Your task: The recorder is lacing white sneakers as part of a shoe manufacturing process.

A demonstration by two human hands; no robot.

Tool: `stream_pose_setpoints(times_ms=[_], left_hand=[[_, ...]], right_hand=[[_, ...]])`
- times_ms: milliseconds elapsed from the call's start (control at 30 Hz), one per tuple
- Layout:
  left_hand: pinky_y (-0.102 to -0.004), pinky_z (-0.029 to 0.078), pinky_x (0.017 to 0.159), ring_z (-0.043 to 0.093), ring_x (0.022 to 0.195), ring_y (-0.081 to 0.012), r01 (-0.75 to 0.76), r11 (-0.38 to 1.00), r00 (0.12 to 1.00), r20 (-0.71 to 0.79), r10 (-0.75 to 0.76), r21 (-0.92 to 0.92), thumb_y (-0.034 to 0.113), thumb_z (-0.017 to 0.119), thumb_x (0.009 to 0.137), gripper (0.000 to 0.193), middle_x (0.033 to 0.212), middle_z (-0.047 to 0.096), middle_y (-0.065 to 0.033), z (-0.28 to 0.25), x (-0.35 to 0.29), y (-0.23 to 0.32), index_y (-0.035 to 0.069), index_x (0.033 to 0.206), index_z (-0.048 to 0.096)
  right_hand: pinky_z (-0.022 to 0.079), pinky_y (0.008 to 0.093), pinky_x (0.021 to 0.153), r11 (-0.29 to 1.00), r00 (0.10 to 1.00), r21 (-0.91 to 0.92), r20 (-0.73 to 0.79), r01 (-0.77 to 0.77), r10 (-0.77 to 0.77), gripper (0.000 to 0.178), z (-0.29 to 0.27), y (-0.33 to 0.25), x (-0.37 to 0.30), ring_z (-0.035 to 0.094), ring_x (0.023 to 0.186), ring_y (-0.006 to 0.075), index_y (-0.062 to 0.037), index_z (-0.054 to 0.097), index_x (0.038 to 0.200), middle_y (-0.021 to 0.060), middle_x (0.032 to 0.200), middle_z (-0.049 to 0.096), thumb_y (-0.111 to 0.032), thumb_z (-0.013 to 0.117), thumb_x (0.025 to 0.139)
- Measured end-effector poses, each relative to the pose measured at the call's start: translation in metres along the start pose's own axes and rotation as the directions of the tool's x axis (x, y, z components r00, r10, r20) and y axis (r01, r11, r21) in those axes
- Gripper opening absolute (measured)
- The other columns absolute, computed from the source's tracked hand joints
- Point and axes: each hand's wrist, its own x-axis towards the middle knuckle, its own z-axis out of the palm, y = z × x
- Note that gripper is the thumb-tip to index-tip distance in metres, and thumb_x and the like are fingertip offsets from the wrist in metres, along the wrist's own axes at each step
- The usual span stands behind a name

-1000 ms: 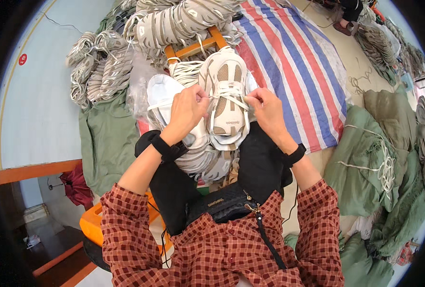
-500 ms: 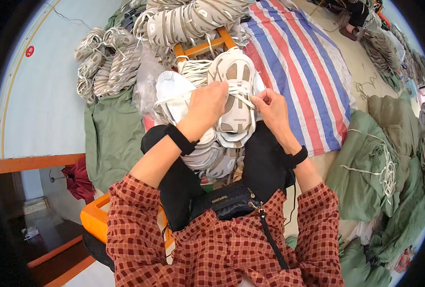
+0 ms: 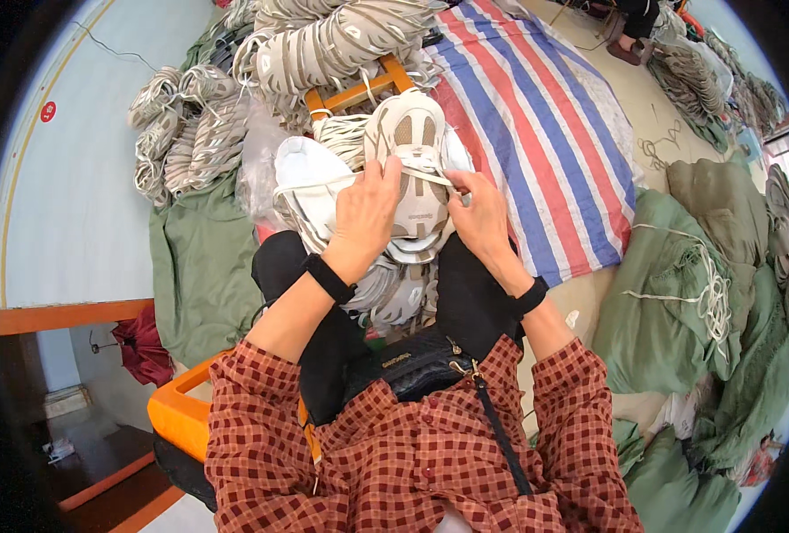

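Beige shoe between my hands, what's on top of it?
White laces cross the beige shoe; the left hand overlaps its left side, the right hand its right edge. What they cover is hidden.

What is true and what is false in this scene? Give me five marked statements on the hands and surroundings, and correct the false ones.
1. The right hand pinches a white lace of the beige-and-white shoe. True.
2. The left hand rests on the striped sheet. False: the left hand is at the shoe.
3. Each wrist wears a black band. True.
4. The striped sheet lies left of both hands. False: the striped sheet lies to their right.
5. The sleeves are checked. True.
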Motion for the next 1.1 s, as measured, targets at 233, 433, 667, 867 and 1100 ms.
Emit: stream_pose_setpoints(times_ms=[233,433,667,867,1100], left_hand=[[-0.0282,0.051,0.054,0.063,0.071,-0.0196,-0.165,0.963,0.986,0.02,0.164,0.213,0.006,0.062,0.071,0.024,0.082,0.054,-0.0094,0.004,0.0,0.003,0.008,0.093,0.051],[-0.0313,0.05,0.055,0.063,0.078,-0.0218,-0.179,0.956,0.984,0.055,0.171,0.233,0.007,0.059,0.075,0.019,0.081,0.055,-0.0083,0.007,0.011,0.018,0.008,0.093,0.052],[-0.0372,0.042,0.076,0.052,0.094,-0.0261,-0.473,0.827,0.788,-0.274,0.551,0.304,0.011,0.055,0.072,0.016,0.094,0.054,-0.0091,0.012,0.021,-0.017,0.007,0.087,0.06],[-0.04,0.046,0.063,0.057,0.072,-0.0328,-0.217,0.738,0.935,0.082,0.345,-0.639,0.002,0.06,0.075,0.01,0.077,0.057,-0.0123,-0.08,-0.075,0.029,0.006,0.084,0.06],[-0.0286,0.048,0.061,0.061,0.073,-0.0198,0.035,0.273,0.81,0.187,0.556,-0.961,0.009,0.064,0.081,0.005,0.079,0.059,-0.0047,-0.113,-0.093,0.075,0.005,0.082,0.062]], right_hand=[[0.047,0.0396,0.067,0.955,0.974,-0.195,0.088,0.224,-0.211,0.019,-0.006,-0.005,0.001,0.06,0.078,0.0315,-0.009,0.058,0.091,0.0117,0.082,0.06,-0.004,0.058,0.074],[0.048,0.0405,0.064,0.6,0.888,-0.664,0.409,0.446,-0.208,0.014,-0.016,-0.022,0.014,0.064,0.078,0.0251,-0.0073,0.063,0.089,0.0087,0.084,0.064,-0.011,0.059,0.076],[0.045,0.0464,0.074,0.627,0.822,-0.539,0.281,0.563,-0.496,0.011,0.027,-0.011,0.036,0.056,0.096,0.0315,-0.0067,0.065,0.073,0.0156,0.097,0.058,-0.014,0.057,0.07],[0.043,0.0407,0.07,0.718,0.662,0.012,0.375,0.696,-0.649,0.014,-0.042,-0.045,-0.024,0.053,0.085,0.0272,-0.0036,0.057,0.08,0.0114,0.088,0.05,-0.011,0.06,0.068],[0.051,0.0369,0.072,0.905,0.892,0.203,0.189,0.374,-0.411,0.026,-0.068,-0.072,-0.065,0.062,0.085,0.0283,-0.004,0.054,0.098,0.0145,0.118,0.053,-0.006,0.064,0.074]])
